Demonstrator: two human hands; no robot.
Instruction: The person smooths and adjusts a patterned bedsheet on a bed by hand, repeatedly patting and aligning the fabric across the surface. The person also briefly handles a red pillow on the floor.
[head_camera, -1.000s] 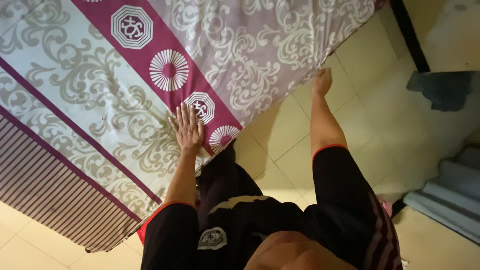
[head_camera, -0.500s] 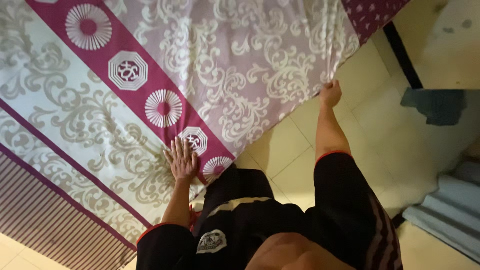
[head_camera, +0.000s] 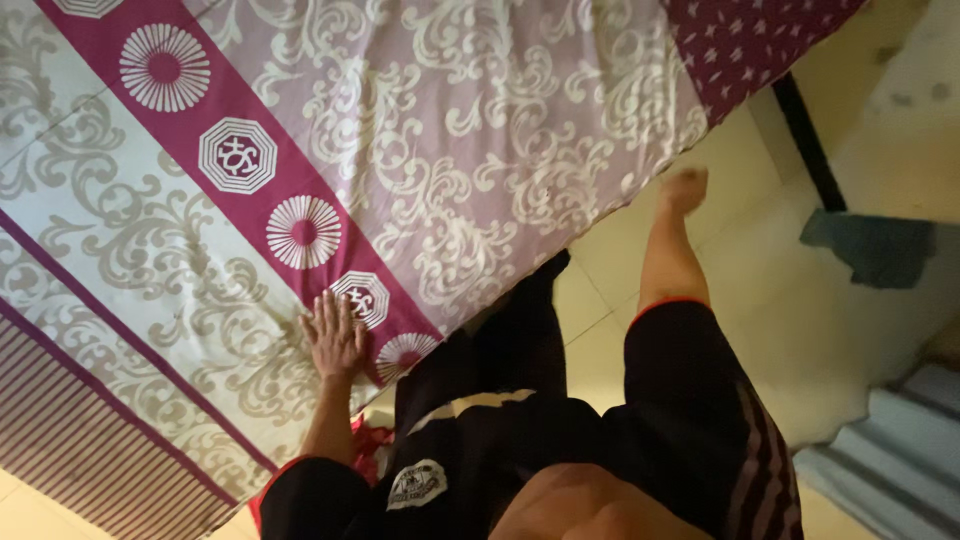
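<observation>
A large bed sheet with pale scroll patterns, a magenta band of round and octagonal motifs and a striped border covers the upper left. My left hand lies flat on it beside the magenta band, fingers spread. My right hand is stretched out to the right, just off the sheet's edge over the floor. It is blurred, its fingers look curled, and nothing shows in it. My dark shorts and legs fill the bottom middle.
Pale floor tiles run along the right. A dark cloth lies on the floor by a wall with a dark baseboard. Grey-blue steps sit lower right. A maroon starred fabric adjoins the sheet. Something red shows under the sheet's edge.
My right hand held the sheet's edge and pulled it taut; now it is off the edge and the pull folds are gone. The view shifted, so my left hand sits lower left.
</observation>
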